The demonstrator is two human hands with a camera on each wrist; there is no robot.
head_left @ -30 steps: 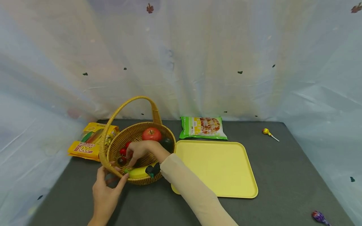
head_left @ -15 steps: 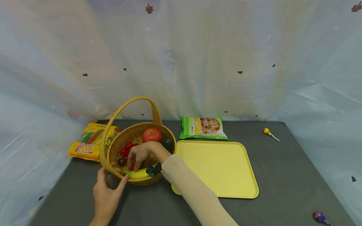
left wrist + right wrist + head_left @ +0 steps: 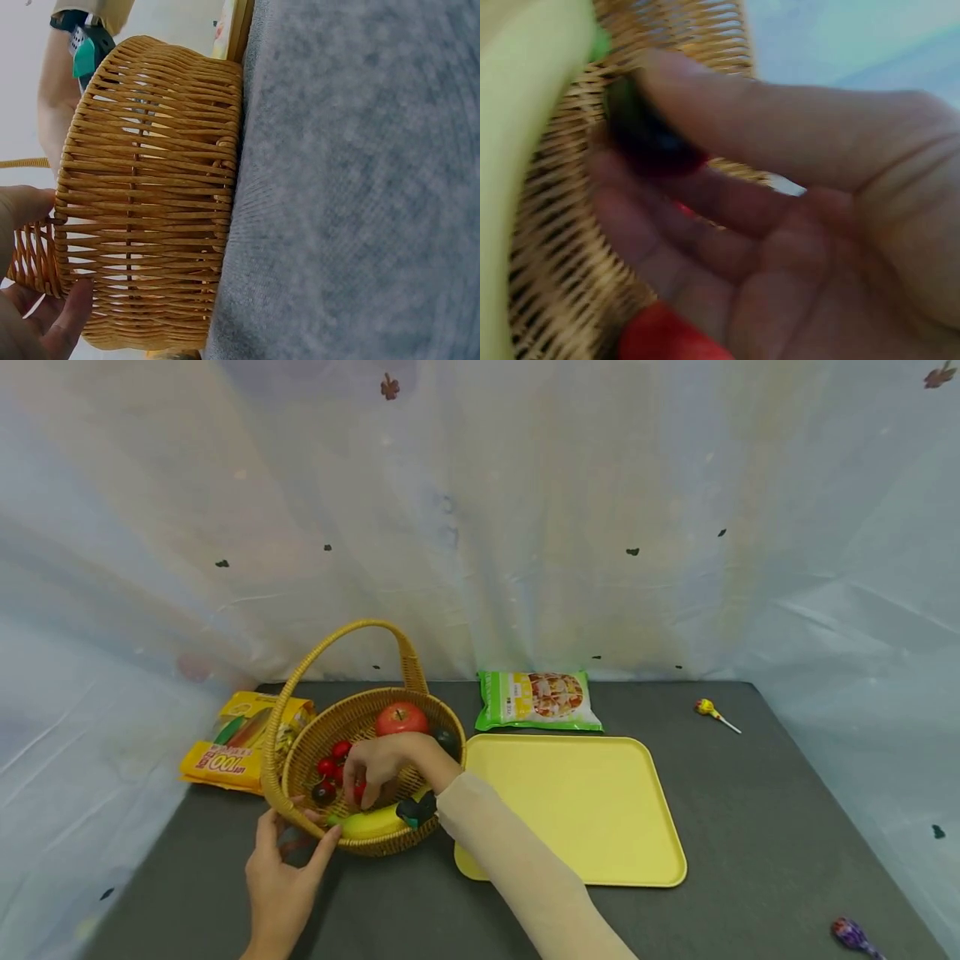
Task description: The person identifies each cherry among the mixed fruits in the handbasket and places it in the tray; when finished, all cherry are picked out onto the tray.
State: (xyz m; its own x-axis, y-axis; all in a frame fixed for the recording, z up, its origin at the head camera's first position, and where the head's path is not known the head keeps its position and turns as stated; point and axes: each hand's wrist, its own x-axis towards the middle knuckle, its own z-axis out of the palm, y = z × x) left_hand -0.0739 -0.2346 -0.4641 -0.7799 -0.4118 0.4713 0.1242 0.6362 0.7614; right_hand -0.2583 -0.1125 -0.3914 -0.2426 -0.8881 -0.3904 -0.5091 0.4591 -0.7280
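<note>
A yellow wicker basket point(image 3: 333, 718) with a tall arched handle stands at the left of the dark table. My left hand point(image 3: 288, 877) grips its near rim by the handle's foot, thumb on one side and fingers on the other. Inside the basket, my right hand point(image 3: 382, 762) pinches a small glossy dark-red cherry point(image 3: 656, 139) between thumb and fingers, close over the weave. Several more cherries point(image 3: 324, 792) lie left of that hand. A banana point(image 3: 371, 823) lies along the near inside wall, partly covered by the right wrist camera. Behind the hand sits a large red fruit point(image 3: 402, 718).
A dark green fruit point(image 3: 447, 741) rests at the basket's right wall. Right beside the basket lies a yellow tray point(image 3: 570, 802), with a green snack bag point(image 3: 538, 700) behind it. A yellow packet point(image 3: 232, 760) leans at the left. Two lollipops point(image 3: 708, 708) lie on the right side.
My right hand has shifted slightly right inside the basket, and a red cherry now shows at its fingertips. My left hand keeps its hold on the basket rim.
</note>
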